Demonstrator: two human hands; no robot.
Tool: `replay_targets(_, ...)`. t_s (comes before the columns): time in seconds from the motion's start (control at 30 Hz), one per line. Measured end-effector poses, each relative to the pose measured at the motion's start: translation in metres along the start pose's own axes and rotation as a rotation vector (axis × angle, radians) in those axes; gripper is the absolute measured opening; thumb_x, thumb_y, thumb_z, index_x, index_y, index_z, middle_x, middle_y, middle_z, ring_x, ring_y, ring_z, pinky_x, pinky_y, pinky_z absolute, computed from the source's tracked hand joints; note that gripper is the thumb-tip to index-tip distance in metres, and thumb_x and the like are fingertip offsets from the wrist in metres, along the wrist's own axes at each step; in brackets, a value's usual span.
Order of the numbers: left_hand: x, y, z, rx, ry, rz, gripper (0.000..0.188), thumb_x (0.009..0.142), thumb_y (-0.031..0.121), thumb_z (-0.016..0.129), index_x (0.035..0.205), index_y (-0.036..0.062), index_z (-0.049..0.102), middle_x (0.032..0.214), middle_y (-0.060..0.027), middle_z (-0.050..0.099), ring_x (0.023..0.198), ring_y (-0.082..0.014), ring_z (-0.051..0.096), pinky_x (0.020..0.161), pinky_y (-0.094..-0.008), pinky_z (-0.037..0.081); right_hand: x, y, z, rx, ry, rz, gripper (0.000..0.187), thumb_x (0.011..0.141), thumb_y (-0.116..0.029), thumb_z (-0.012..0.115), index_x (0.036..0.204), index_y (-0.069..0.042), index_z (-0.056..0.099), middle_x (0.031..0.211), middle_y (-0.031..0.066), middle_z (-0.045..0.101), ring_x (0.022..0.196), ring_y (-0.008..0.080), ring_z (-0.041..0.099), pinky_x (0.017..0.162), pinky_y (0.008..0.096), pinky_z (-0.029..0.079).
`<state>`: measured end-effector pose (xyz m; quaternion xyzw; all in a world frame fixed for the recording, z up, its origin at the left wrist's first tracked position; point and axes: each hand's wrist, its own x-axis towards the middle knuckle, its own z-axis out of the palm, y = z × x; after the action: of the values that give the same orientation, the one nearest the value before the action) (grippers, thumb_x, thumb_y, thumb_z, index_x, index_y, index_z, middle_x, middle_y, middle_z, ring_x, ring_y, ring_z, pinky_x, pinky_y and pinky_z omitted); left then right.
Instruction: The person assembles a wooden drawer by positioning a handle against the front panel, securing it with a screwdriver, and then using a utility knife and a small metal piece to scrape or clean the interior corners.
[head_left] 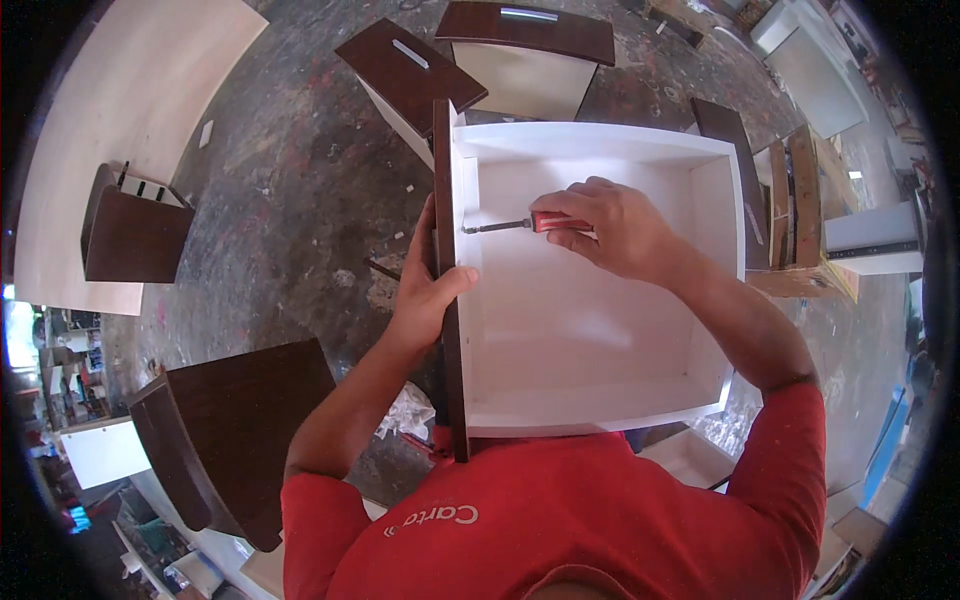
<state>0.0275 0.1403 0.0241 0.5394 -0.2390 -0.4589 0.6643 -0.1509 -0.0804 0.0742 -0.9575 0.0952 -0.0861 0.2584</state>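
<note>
A white drawer box point(590, 330) with a dark brown front panel point(455, 400) lies across in front of me, its open side facing up. My right hand point(615, 225) is closed round the red handle of a screwdriver point(500, 226). The shaft points left, and its tip meets the inner white wall behind the front panel. My left hand point(430, 285) grips that panel from the left, thumb over the top edge and fingers on its outer face, mostly hidden.
Two drawers with dark fronts and silver handles point(410, 54) stand on the floor ahead. A dark brown cabinet piece point(240, 430) is at lower left, near a pale wooden board point(110, 130). An open cardboard box point(815, 240) stands at right. Crumpled plastic point(408, 410) lies below my left forearm.
</note>
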Motion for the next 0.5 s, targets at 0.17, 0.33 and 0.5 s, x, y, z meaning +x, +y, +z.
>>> replay_targets(0.17,0.0008,-0.0010,-0.0014,0.019,0.005,-0.008,0.113,0.080,0.018,0.079,0.169,0.0002,0.012,0.161,-0.0199,0.042,0.147,-0.0312,0.046,0.121,-0.0435,0.038,-0.0026,0.0025,0.0059,-0.039,-0.005,0.020,0.036,0.093,-0.023,0.080,0.127,-0.015,0.072,0.104,0.0092,0.077,0.097,0.0309,0.072,0.087,0.0438,0.058)
replay_targets(0.33,0.0037,-0.0026,0.0001,-0.002,-0.016,0.013,0.113,0.079,0.019,0.080,0.169,-0.0002,0.012,0.161,-0.0204,0.041,0.147,-0.0311,0.046,0.121,-0.0437,0.038,-0.0030,0.0027,0.0060,-0.020,0.028,0.018,0.036,0.092,-0.022,0.080,0.127,-0.014,0.072,0.102,0.0101,0.077,0.096,0.0309,0.072,0.085,0.0438,0.059)
replay_targets(0.5,0.0039,-0.0004,0.0048,0.011,0.000,0.005,0.113,0.079,0.019,0.079,0.169,-0.0004,0.013,0.160,-0.0204,0.042,0.146,-0.0309,0.047,0.121,-0.0437,0.038,-0.0052,0.0076,0.0103,-0.038,0.035,0.006,0.034,0.093,-0.026,0.080,0.123,-0.015,0.070,0.105,0.0071,0.076,0.100,0.0312,0.072,0.087,0.0451,0.059)
